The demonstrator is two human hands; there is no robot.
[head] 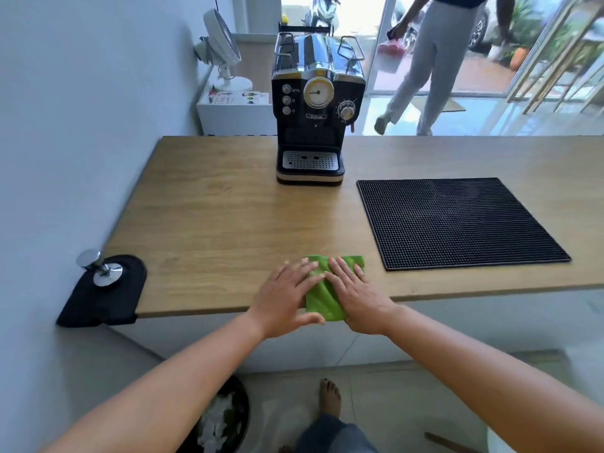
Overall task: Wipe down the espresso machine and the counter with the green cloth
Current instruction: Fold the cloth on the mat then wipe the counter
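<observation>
Now the left hand (287, 295) and right hand (358, 297) are lying flat side by side, pressing the green cloth (322, 304) onto the counter (212, 223) near its front edge, at 6 o'clock from the espresso machine (315, 119), probably smoothing it for wiping.

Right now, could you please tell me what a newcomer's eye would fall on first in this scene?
The bright green cloth stands out first, at the near edge of the wooden counter, with the left hand and right hand pressing flat on it. Behind it, at the counter's far edge, stands the black espresso machine with its round dial, and a black dotted mat lies to the right.
</observation>
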